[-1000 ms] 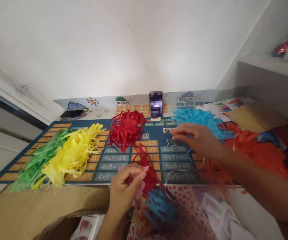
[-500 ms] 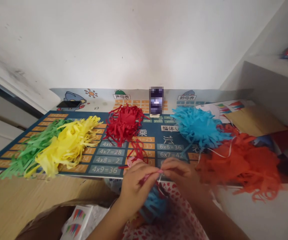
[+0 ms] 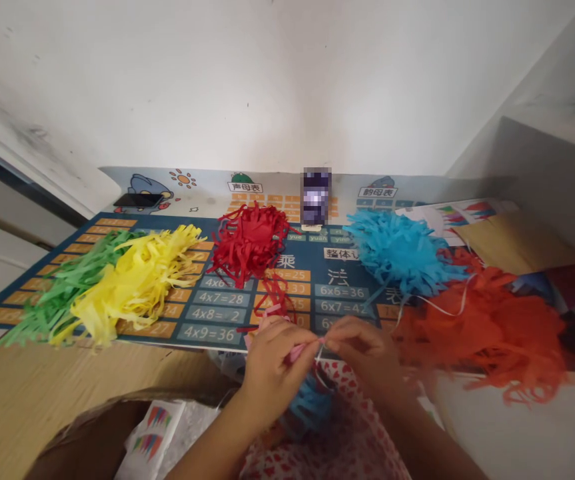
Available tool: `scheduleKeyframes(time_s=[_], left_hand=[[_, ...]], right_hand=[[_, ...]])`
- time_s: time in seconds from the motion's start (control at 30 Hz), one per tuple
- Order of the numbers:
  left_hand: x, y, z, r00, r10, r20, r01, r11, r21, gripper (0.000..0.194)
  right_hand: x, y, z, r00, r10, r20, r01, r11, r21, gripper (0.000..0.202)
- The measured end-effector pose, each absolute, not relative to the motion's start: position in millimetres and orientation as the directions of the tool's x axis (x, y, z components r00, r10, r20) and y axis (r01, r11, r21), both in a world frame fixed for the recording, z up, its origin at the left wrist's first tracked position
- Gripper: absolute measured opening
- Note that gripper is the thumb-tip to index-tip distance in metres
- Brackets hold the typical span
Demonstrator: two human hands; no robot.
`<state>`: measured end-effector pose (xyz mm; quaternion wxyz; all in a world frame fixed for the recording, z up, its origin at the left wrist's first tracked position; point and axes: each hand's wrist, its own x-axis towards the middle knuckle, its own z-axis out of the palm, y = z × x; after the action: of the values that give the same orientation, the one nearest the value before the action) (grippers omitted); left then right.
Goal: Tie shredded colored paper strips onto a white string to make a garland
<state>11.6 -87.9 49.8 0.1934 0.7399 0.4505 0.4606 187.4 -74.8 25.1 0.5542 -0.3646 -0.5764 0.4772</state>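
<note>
My left hand [image 3: 280,357] is closed around pink tissue paper [image 3: 294,352], part of which shows behind my fingers. At the table's front edge, my right hand [image 3: 362,347] pinches the tip of the same pink paper, fingertips nearly meeting those of my left. A thin white string [image 3: 320,353] hangs just below the pinch. Beneath my hands, a blue tissue tassel [image 3: 310,403] lies over my lap, partly hidden by my wrist. Loose red paper strips [image 3: 277,297] lie on the table just beyond my left hand.
Green [image 3: 74,283], yellow [image 3: 137,283], red [image 3: 252,240], blue [image 3: 402,253] and orange tissue tassels [image 3: 492,327] lie across the printed table mat [image 3: 212,313]. A phone [image 3: 316,197] stands at the back; a dark phone [image 3: 140,200] lies left. An open box [image 3: 87,433] sits below.
The view has shifted slightly. Both hands stay together at the pink paper, with only small finger movement; the tassels lie where they were.
</note>
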Motion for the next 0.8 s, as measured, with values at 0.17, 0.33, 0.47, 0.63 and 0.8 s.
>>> scheduleKeyframes(time_s=[0.17, 0.33, 0.47, 0.63, 0.8], left_hand=[[11, -88, 49, 0.188, 0.856, 0.482, 0.457, -0.511, 0.728, 0.007], [12, -89, 48, 0.197, 0.847, 0.493, 0.476, -0.522, 0.708, 0.007], [13, -88, 48, 0.217, 0.841, 0.495, 0.489, -0.533, 0.691, 0.006], [12, -87, 48, 0.297, 0.827, 0.478, 0.488, -0.562, 0.668, 0.010], [14, -90, 46, 0.282, 0.841, 0.463, 0.482, -0.541, 0.689, 0.007]], right_hand=[[187, -74, 19, -0.113, 0.953, 0.282, -0.121, 0.268, -0.956, 0.007], [187, -74, 13, -0.119, 0.959, 0.257, -0.155, 0.238, -0.959, 0.005], [188, -76, 10, -0.123, 0.958, 0.260, -0.154, 0.241, -0.958, 0.005], [192, -79, 14, -0.154, 0.910, 0.385, 0.012, 0.391, -0.920, 0.011], [195, -79, 17, -0.234, 0.888, 0.395, 0.061, 0.419, -0.906, 0.009]])
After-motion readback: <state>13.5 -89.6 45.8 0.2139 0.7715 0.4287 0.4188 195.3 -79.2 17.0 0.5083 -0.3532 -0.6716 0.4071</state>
